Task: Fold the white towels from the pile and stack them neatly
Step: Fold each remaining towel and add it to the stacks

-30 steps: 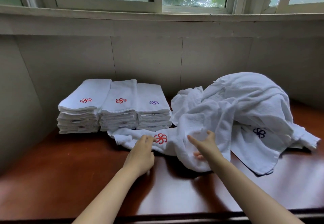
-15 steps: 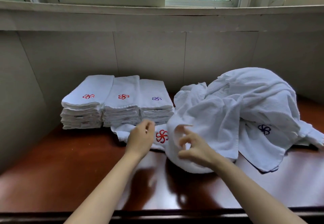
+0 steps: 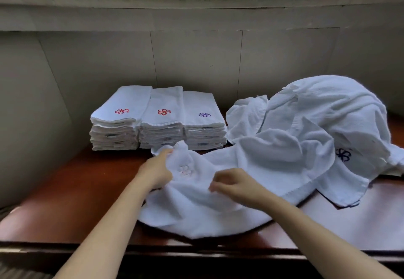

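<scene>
Here, a towel is being drawn clear of the pile for folding.
Left hand (image 3: 156, 172): gripping the towel's far edge at ten o'clock, fingers curled into the cloth, likely to find a corner.
Right hand (image 3: 235, 183): pinching a fold nearer the middle, fingers bent on the fabric, probably to spread it flat.
Towel (image 3: 196, 208): lying rumpled on the bench (image 3: 72, 193) at six o'clock, its faint flower mark showing through from the reverse side, its right end trailing toward the heap.
Pile (image 3: 317, 130): sitting at two o'clock, unfolded.
Stacks (image 3: 158, 121): standing three abreast at eleven o'clock, against the wall, keeping the front free for folding.
</scene>
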The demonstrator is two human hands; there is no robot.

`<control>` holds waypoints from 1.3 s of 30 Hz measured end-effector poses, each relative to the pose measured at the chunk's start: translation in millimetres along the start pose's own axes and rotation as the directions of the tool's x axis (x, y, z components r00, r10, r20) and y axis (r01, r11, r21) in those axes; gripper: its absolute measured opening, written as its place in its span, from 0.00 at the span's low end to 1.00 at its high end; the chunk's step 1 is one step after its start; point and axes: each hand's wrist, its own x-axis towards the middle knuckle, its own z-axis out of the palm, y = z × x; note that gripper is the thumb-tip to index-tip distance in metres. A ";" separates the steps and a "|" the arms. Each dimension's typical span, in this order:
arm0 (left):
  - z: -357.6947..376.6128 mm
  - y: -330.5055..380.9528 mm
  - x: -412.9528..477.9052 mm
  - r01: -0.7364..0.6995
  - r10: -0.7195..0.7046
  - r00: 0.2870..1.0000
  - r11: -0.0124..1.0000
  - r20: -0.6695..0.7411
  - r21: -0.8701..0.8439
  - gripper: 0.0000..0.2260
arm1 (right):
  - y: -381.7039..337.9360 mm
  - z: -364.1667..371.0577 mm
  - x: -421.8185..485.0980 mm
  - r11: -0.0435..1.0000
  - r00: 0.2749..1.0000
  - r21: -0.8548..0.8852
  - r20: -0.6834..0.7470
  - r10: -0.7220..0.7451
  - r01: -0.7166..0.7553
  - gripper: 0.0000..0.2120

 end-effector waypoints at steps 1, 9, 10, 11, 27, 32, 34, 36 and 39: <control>-7.2 -6.9 0.4 0.047 -0.043 0.994 0.998 -0.097 0.040 0.30 | 11.3 -6.4 3.5 0.993 0.997 -0.119 -0.083 0.001 -0.010 0.07; -30.4 -47.6 -11.4 0.366 -0.264 0.844 0.920 -0.467 0.142 0.25 | 85.2 -30.0 6.6 0.817 0.973 -0.529 -0.129 0.190 -0.230 0.11; -26.2 -46.6 -11.3 0.352 -0.226 0.848 0.917 -0.479 0.190 0.26 | 82.3 -30.3 7.4 0.806 0.974 -0.548 -0.114 0.195 -0.225 0.10; -21.4 -43.0 -10.7 0.304 -0.160 0.857 0.924 -0.489 0.231 0.26 | 78.6 -30.7 8.7 0.791 0.975 -0.572 -0.091 0.202 -0.217 0.10; 17.4 -30.9 0.2 0.288 -0.333 0.941 0.673 -0.068 0.681 0.16 | 36.4 -20.0 -2.1 0.775 0.983 -0.605 -0.086 0.164 -0.182 0.11; 11.9 -59.0 1.6 0.284 -0.299 0.954 0.879 -0.021 0.383 0.25 | 74.1 -15.7 6.1 0.647 0.929 -0.683 -0.132 0.345 -0.338 0.21; 7.2 -69.8 2.0 0.258 -0.293 0.955 0.901 0.050 0.350 0.28 | 76.9 -12.2 9.6 0.681 0.923 -0.638 -0.134 0.360 -0.358 0.23; -0.4 -76.3 2.3 0.257 -0.295 0.954 0.900 0.058 0.352 0.26 | 73.9 -8.6 12.5 0.677 0.921 -0.644 -0.125 0.368 -0.358 0.24; -14.1 -76.3 1.5 0.328 -0.360 0.933 0.861 0.010 0.388 0.23 | 56.1 -3.8 13.4 0.688 0.930 -0.655 -0.065 0.363 -0.314 0.25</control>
